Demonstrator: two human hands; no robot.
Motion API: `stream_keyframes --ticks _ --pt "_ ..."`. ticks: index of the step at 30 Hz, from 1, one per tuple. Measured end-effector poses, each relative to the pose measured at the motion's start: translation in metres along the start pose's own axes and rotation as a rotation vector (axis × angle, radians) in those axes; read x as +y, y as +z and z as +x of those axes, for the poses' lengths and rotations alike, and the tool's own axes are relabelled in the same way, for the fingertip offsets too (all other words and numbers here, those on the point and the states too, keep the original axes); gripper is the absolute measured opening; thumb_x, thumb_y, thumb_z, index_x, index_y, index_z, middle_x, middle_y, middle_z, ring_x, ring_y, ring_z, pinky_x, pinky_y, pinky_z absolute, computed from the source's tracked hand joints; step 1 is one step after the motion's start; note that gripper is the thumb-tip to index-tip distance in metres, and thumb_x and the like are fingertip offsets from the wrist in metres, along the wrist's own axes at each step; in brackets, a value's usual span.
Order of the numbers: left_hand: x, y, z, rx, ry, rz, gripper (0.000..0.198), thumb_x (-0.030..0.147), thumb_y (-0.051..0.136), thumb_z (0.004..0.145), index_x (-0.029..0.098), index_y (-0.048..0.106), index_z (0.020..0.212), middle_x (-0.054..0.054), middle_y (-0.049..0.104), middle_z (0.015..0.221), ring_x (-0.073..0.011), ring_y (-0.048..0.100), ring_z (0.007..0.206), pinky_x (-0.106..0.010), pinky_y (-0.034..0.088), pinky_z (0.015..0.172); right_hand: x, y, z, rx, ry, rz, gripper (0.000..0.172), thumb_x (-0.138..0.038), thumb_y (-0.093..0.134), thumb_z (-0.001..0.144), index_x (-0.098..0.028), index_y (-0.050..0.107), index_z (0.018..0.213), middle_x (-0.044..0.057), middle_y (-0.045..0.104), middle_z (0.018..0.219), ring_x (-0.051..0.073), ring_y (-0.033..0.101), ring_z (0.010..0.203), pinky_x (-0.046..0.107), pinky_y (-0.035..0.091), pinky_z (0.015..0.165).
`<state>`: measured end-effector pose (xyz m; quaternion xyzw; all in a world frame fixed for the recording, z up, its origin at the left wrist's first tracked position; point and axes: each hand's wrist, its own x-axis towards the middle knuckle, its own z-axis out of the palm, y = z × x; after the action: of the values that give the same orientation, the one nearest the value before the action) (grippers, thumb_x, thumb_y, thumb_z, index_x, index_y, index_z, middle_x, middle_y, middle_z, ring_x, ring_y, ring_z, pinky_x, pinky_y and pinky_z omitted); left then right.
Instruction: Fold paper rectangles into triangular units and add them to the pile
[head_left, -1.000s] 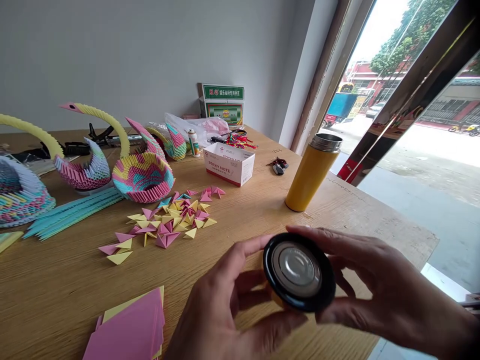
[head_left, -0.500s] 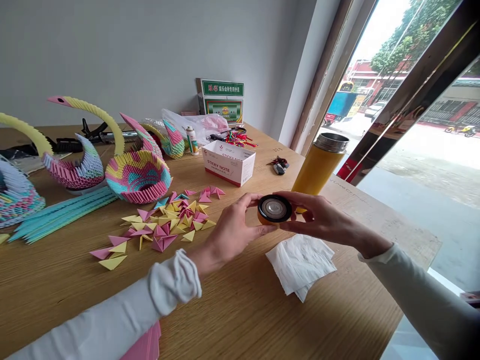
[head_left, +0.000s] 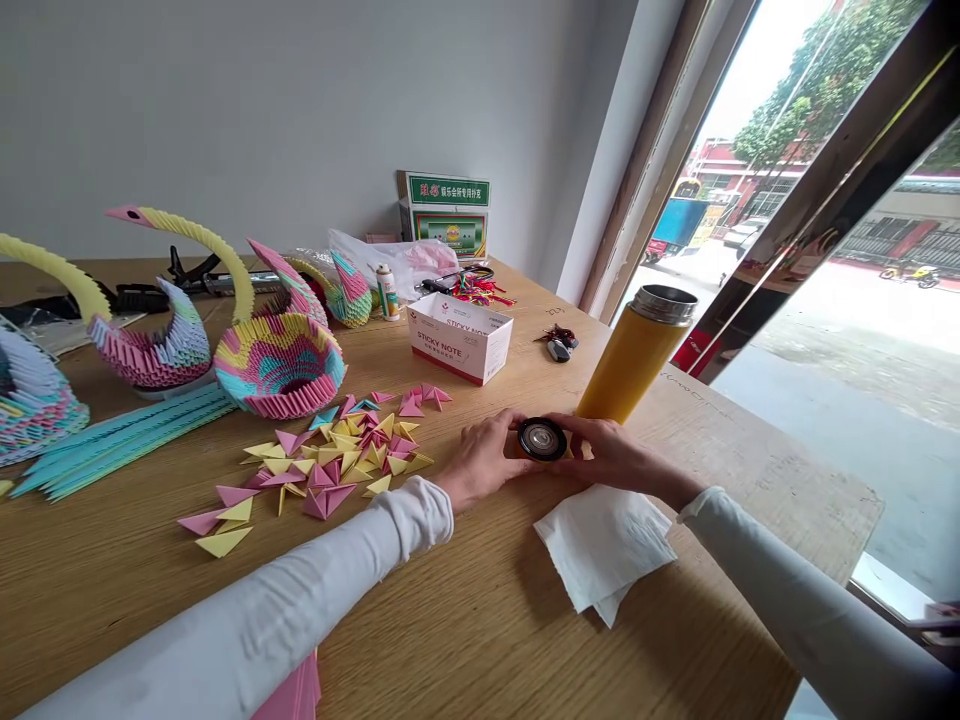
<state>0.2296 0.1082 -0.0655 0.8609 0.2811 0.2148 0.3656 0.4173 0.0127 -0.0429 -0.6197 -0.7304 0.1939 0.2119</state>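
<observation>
Between my two hands is a round bottle lid (head_left: 542,439) with a black rim, its inner side facing up, low over or on the table. My left hand (head_left: 486,458) grips it from the left, with thumb and fingers curved round the edge. On the other side my right hand (head_left: 616,458) pinches the lid's right edge. Just behind the right hand a yellow thermos bottle (head_left: 634,355) stands upright with its steel mouth uncovered. A folded white tissue (head_left: 606,548) lies in front of the right hand.
Folded pink and yellow paper triangles (head_left: 322,462) are scattered left of my hands. Behind them stand a paper bowl (head_left: 281,365) and paper swans (head_left: 154,345). A sticky note box (head_left: 460,338), keys (head_left: 559,343) and a green carton (head_left: 446,215) sit farther back. The table edge runs along the right.
Both hands have lowered the lid toward the table, still holding it from either side. The bottle and tissue appear to be in the same places.
</observation>
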Motion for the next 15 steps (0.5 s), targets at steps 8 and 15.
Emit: stream_keyframes --ticks 8,15 --pt "0.009 -0.015 -0.008 -0.014 -0.023 0.048 0.066 0.02 0.071 0.073 0.013 0.043 0.132 -0.018 0.056 0.133 -0.0309 0.051 0.124 -0.045 0.038 0.104 -0.011 -0.003 -0.027 0.219 0.076 -0.227 0.029 -0.034 0.054 0.09 -0.019 0.06 0.114 0.007 0.068 0.091 0.018 0.062 0.066 0.031 0.048 0.064" --pt "0.035 -0.049 -0.06 0.155 -0.011 0.049 0.045 0.016 0.058 0.082 0.016 0.049 0.126 -0.014 0.058 0.131 -0.0261 0.052 0.125 -0.042 0.038 0.106 -0.071 0.036 -0.086 0.181 0.148 -0.453 0.024 -0.045 0.059 0.086 -0.022 0.057 0.094 0.004 0.066 0.088 0.02 0.064 0.069 0.027 0.04 0.053"
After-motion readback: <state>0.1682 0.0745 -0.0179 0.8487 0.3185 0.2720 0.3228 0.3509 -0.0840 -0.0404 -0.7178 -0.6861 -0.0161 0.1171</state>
